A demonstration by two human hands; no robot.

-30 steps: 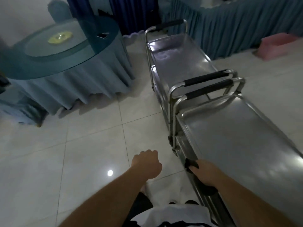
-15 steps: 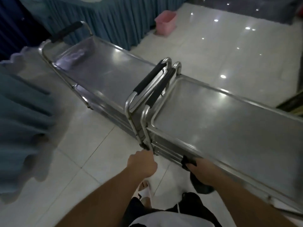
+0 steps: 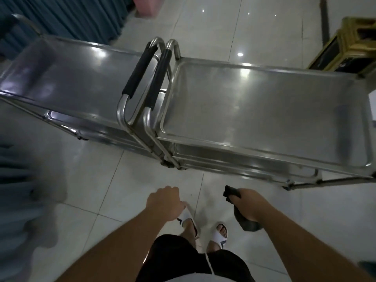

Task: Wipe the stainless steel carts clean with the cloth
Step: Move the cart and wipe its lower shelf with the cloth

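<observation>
Two stainless steel carts stand end to end in front of me, their black-padded handles side by side in the middle. The left cart (image 3: 67, 82) and the right cart (image 3: 264, 106) both have bare top trays. My right hand (image 3: 247, 204) holds a dark cloth (image 3: 247, 223) above the floor, a little short of the right cart's near edge and not touching it. My left hand (image 3: 164, 202) is a closed fist with nothing in it, below the two handles (image 3: 148, 78).
Pale glossy floor tiles lie all around. A blue skirted table (image 3: 61, 17) stands behind the left cart, with a pink bin (image 3: 147, 6) beside it. A yellow and black crate (image 3: 350, 47) sits past the right cart. Blue drapery (image 3: 22, 190) hangs at my left. My sandalled feet are below.
My view has swung right and down, so the carts now lie across it. My right hand with the cloth has come off the right cart's edge and hangs clear of it.
</observation>
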